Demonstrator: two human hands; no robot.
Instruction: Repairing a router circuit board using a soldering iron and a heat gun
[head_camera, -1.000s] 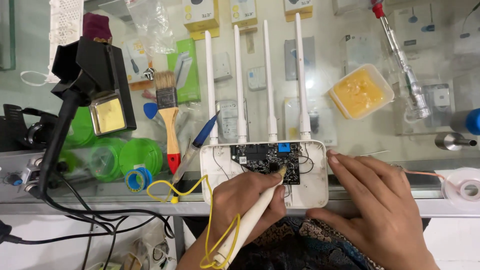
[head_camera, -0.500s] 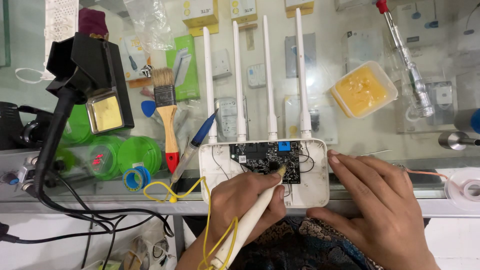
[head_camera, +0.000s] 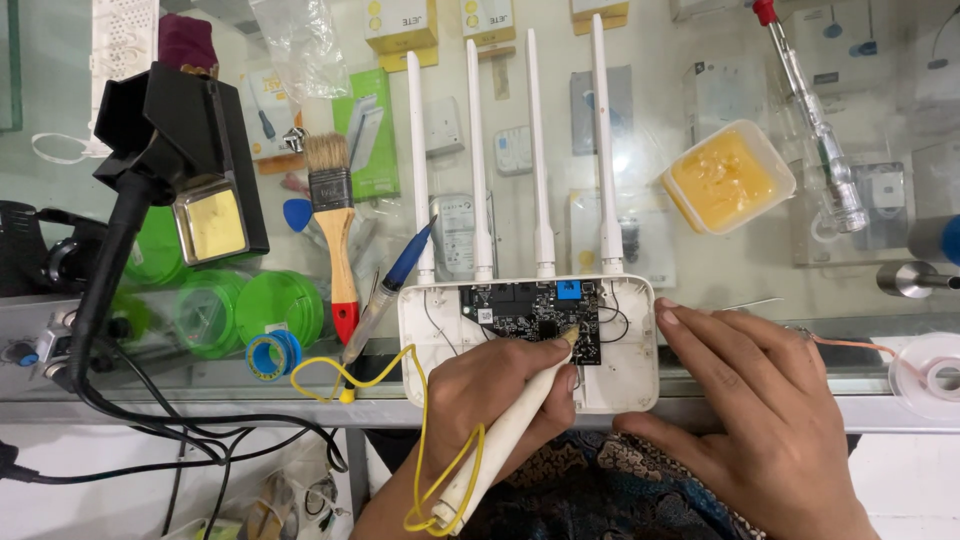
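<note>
Soldering iron on an opened router at the glass counter's edge

The left hand grips a cream soldering iron, tip on the black circuit board inside the white four-antenna router. The right hand lies open, fingers spread flat, touching the router's right side. A yellow wire loops beside the left wrist.

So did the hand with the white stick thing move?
No. The left hand keeps the white soldering iron tip at the same spot on the black circuit board, below the antennas.

Glass counter bears router, brush, tub.
</note>
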